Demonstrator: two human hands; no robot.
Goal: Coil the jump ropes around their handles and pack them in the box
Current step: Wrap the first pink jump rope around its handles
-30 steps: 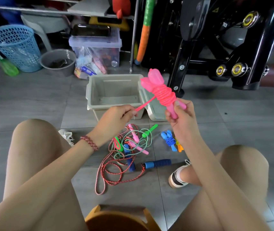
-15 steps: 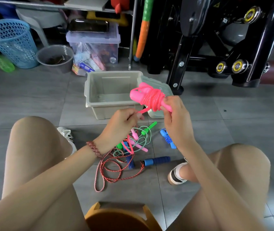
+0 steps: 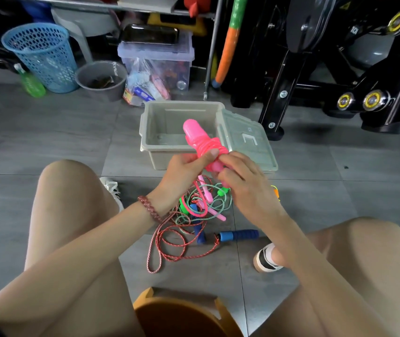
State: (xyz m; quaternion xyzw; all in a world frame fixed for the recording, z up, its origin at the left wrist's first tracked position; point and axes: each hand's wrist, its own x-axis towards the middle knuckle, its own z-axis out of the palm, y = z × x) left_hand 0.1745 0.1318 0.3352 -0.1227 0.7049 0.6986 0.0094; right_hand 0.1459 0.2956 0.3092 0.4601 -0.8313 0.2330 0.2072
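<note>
A pink jump rope [image 3: 200, 139], coiled around its pink handles, is held up in front of the grey box [image 3: 154, 132]. My left hand [image 3: 185, 173] pinches the coil from the left, thumb on the rope. My right hand [image 3: 242, 186] grips the lower end of the handles from the right. Below them on the floor lies a tangle of loose ropes [image 3: 194, 215]: a red-white cord, a green cord, thin pink handles and a blue foam handle [image 3: 239, 235]. The box stands open and looks empty, its lid [image 3: 250, 142] leaning at the right.
A black exercise machine [image 3: 340, 69] stands behind the box at the right. At the back left are a blue basket [image 3: 43, 54], a grey bucket [image 3: 101, 80], a green bottle [image 3: 30, 82] and a clear storage bin [image 3: 157, 59]. My knees flank the ropes; an orange stool [image 3: 182, 314] is beneath me.
The pink bundle has dropped lower and tilted. The loose pink rope end that my left hand was pulling is wound in, and both hands have closed together on the coil.
</note>
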